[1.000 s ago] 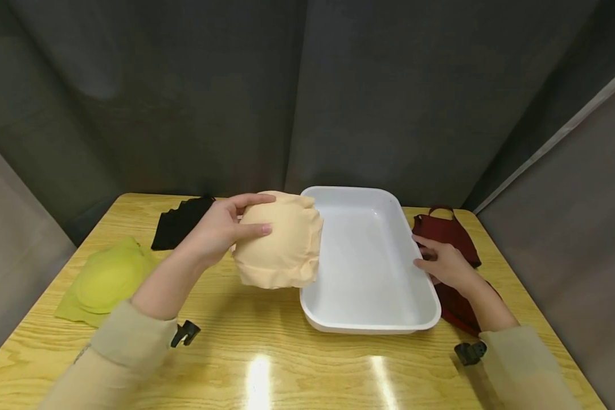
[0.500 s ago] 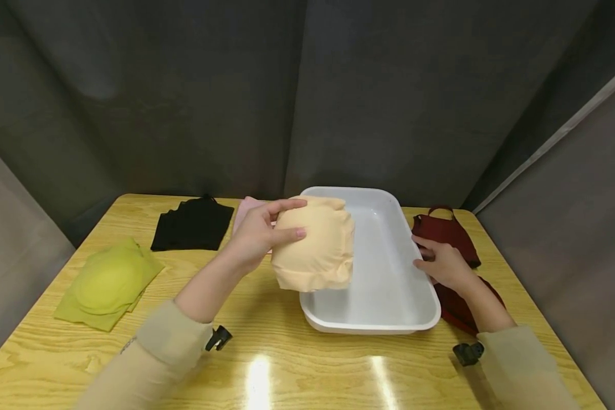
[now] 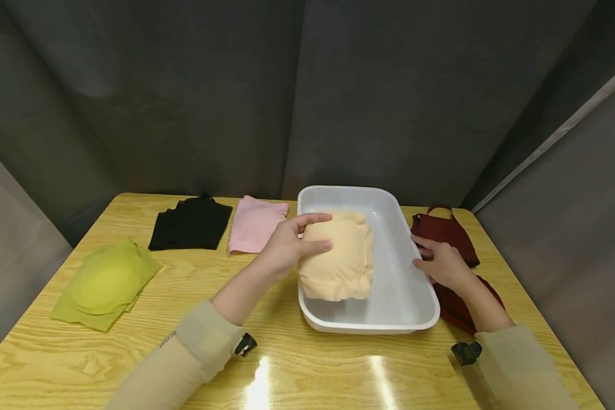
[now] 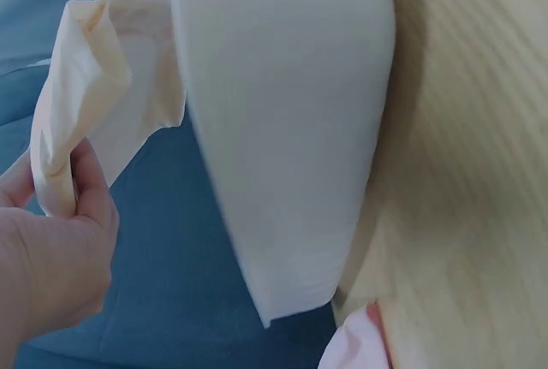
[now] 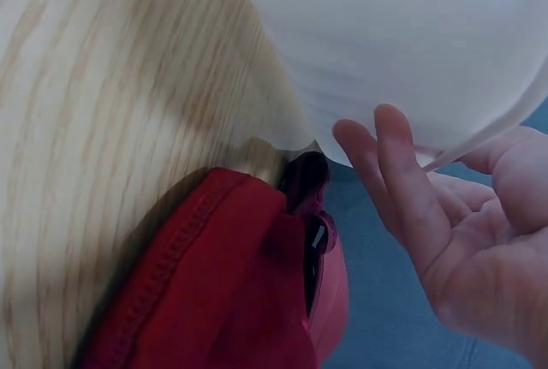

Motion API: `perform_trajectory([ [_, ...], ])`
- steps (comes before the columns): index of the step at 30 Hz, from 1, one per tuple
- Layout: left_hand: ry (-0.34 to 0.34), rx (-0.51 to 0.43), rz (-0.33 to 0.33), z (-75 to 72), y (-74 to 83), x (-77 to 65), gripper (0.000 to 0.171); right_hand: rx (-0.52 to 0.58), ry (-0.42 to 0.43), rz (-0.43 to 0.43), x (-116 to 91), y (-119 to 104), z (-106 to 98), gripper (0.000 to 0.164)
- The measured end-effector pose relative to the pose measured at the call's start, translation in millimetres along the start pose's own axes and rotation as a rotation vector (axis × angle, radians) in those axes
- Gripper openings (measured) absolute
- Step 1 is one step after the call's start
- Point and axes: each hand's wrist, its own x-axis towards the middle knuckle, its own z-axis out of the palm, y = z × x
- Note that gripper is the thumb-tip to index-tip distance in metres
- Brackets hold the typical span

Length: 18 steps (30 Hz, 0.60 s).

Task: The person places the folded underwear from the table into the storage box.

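Observation:
In the head view my left hand [image 3: 283, 249] pinches the left edge of a folded beige bra [image 3: 342, 259], thumb on top. The bra is held over the left half of a white plastic basin [image 3: 396, 293]. From the left wrist, the bra's soft fabric [image 4: 81, 95] hangs at the basin's rim, gripped between thumb and fingers. My right hand [image 3: 445, 265] holds the basin's right rim. In the right wrist view, its fingers [image 5: 398, 155] lie along the outer wall and the thumb reaches over the rim. A dark red bra [image 5: 231, 283] lies below that hand.
On the wooden table [image 3: 184, 296], a yellow-green bra [image 3: 105, 282] lies at left, with a black folded garment [image 3: 191, 225] and a pink one [image 3: 256, 223] towards the back. Dark red bras [image 3: 446, 236] lie right of the basin. Grey curtains [image 3: 210, 102] surround the table.
My left hand has carried the beige bra rightward and slightly nearer, from the basin's left side to over its inside, uncovering the pink garment. The right hand has stayed at the rim.

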Motion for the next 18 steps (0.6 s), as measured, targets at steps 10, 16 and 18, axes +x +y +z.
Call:
perform_trajectory([
  [10,-0.001,-0.017,-0.045,21.1,-27.2,10.0,0.051,-0.036,0.007,0.005,1,-1,1,0.066],
  [16,0.011,0.010,-0.074,32.4,-44.8,17.7,0.049,-0.040,0.004,0.022,1,-3,1,0.067],
  [18,0.014,0.047,-0.075,35.3,-49.3,20.5,0.048,-0.039,0.002,0.025,1,-4,1,0.067],
])
